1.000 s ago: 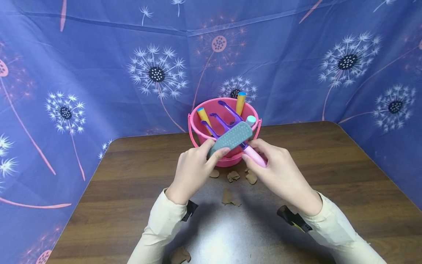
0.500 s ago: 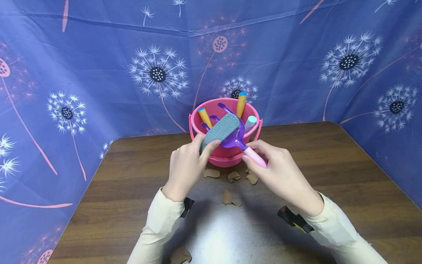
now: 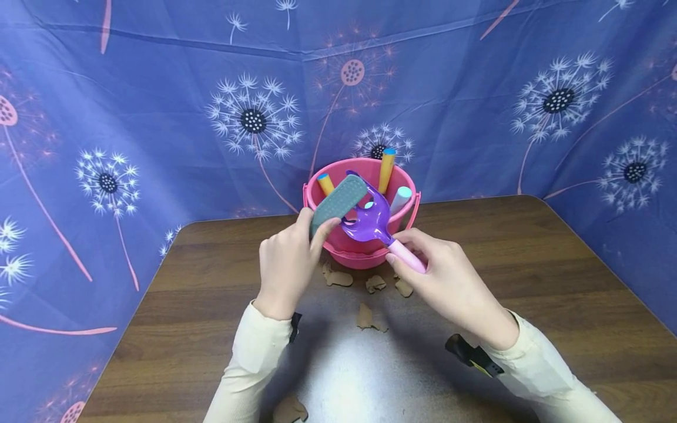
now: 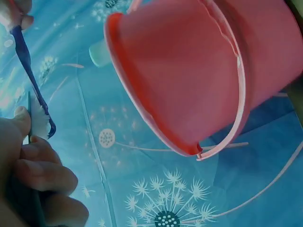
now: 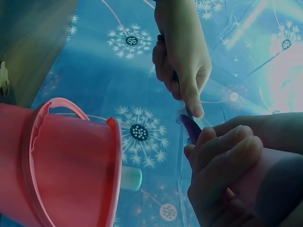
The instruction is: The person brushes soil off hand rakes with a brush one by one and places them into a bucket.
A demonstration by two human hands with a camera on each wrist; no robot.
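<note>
My left hand [image 3: 285, 261] grips a brush [image 3: 339, 200] with a grey-green dotted back. Its white bristles [image 4: 40, 120] show in the left wrist view, against or very near the prongs of a toy hand rake. That rake [image 3: 372, 223] has a glossy purple head and a pink handle [image 3: 407, 256], which my right hand [image 3: 449, 282] holds between thumb and fingers. The brush back hides part of the prongs in the head view. Both tools are held in the air over the near rim of a pink bucket [image 3: 365, 259].
Yellow handles with blue ends [image 3: 387, 170] and a pale turquoise handle [image 3: 401, 200] stick out of the bucket. Several flat brown pieces [image 3: 338, 277] lie on the wooden table [image 3: 201, 282] before it. A blue dandelion-print cloth [image 3: 185, 88] hangs behind and at the sides.
My left hand and the brush have moved left across the rake's prongs, uncovering more of the purple head. The rake's head has turned to face the head camera more; my right hand has barely shifted.
</note>
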